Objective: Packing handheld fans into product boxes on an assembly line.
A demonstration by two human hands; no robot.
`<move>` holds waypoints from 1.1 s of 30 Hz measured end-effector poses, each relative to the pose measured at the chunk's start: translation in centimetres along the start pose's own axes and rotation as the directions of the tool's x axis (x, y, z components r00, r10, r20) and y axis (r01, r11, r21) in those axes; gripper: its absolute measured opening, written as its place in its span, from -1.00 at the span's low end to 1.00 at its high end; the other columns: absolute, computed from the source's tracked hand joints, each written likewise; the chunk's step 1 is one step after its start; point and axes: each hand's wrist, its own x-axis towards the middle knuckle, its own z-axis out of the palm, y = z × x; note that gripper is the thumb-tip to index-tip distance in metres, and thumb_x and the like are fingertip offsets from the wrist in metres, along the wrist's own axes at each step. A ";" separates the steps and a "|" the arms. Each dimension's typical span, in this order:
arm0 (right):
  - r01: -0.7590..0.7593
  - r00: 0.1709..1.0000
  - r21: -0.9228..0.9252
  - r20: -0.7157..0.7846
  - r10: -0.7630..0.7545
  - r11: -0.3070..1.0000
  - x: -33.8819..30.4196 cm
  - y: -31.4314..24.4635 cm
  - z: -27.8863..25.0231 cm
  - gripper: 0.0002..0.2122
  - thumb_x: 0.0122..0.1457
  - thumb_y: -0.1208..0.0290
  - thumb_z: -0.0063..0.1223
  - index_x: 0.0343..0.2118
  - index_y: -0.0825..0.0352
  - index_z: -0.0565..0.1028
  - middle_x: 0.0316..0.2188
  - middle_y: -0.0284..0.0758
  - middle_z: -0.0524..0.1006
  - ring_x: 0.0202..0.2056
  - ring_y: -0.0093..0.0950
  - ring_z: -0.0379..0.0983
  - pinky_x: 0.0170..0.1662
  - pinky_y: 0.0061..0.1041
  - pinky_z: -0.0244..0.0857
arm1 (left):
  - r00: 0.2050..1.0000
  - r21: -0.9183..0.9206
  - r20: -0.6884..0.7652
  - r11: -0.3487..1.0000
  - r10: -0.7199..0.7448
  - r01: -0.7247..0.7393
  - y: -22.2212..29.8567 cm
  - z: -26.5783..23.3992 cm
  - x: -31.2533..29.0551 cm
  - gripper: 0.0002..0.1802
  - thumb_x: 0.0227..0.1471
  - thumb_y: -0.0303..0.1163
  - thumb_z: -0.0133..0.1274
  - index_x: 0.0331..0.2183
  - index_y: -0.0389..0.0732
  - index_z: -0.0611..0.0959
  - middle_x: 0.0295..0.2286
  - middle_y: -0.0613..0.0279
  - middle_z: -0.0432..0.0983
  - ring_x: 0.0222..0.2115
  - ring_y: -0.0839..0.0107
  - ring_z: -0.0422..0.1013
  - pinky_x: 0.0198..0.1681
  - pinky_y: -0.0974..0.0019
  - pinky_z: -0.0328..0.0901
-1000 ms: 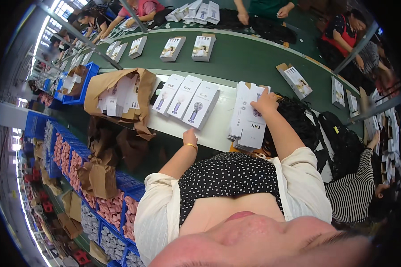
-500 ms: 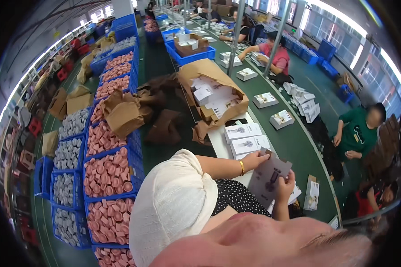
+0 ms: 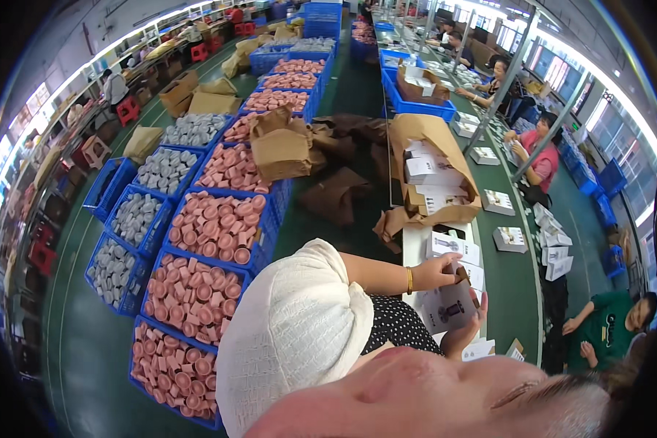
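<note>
Between my two hands is a pale printed carton (image 3: 447, 305) with a dark picture on its face and brown inner flaps showing at the open end. My left hand (image 3: 439, 270), with a gold bracelet at the wrist, grips its upper end. Around the lower right edge of the carton curl the fingers of my right hand (image 3: 469, 332). Just beyond my left hand lie white printed boxes (image 3: 456, 248) on a white worktop (image 3: 415, 252). More flat white cartons (image 3: 479, 349) lie close by my right hand.
A large brown paper bag (image 3: 420, 131) full of cartons stands past the worktop. Finished-looking boxes (image 3: 511, 239) sit on the green conveyor belt (image 3: 500, 285). Blue crates (image 3: 269, 226) of pink and grey parts line my left. A co-worker in green (image 3: 607, 328) is at the right.
The view has swung left, so the scene sits farther right in the picture. The carton stays in both hands and has tilted, with its open end now turned up toward the right.
</note>
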 end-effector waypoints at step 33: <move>-0.009 0.704 -0.211 -0.696 -0.144 0.977 5.4 -3.5 -13.6 -0.58 -0.06 0.60 -0.32 -0.04 0.36 0.23 -0.09 -0.25 0.28 -0.03 -0.45 0.18 0.06 -0.53 0.00 | 0.641 -0.062 0.533 0.781 0.553 -0.622 -1.8 15.2 13.5 -0.27 -0.25 -0.45 0.15 -0.02 -0.18 0.17 0.02 -0.17 0.01 0.04 -0.07 0.02 0.09 0.08 -0.02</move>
